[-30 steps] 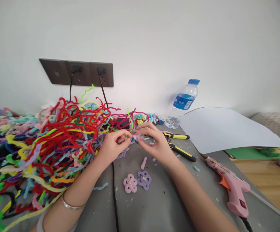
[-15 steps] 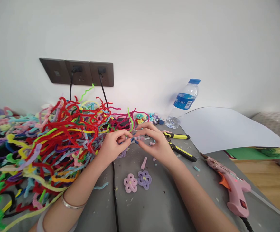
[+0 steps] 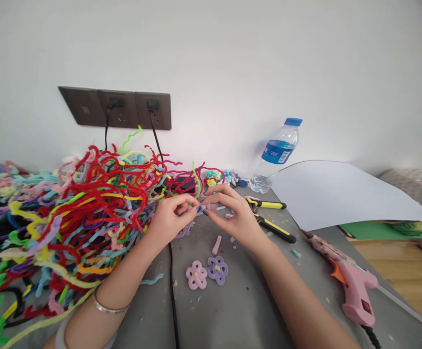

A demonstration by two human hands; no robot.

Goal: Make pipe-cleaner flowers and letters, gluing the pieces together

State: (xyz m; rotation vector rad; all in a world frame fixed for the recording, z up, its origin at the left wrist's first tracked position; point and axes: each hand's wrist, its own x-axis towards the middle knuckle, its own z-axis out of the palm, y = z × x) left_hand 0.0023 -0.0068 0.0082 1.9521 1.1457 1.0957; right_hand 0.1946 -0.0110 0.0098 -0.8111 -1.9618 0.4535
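My left hand (image 3: 172, 218) and my right hand (image 3: 233, 213) meet over the grey table, thumbs and index fingertips pinched close together. Something small sits between the fingertips, mostly hidden and too small to name. Below them lie a pink pipe-cleaner flower (image 3: 197, 275) and a purple flower (image 3: 218, 270), side by side. A short pink piece (image 3: 217, 245) rests just above the purple flower. Yellow-and-black pliers (image 3: 274, 228) lie beside my right hand, handles pointing right.
A tangled heap of colourful pipe cleaners (image 3: 102, 203) covers the left. At right are a pink glue gun (image 3: 358, 286), white paper (image 3: 342, 194) and a water bottle (image 3: 278, 152) leaning by the wall. A black cable (image 3: 172, 291) runs down the table.
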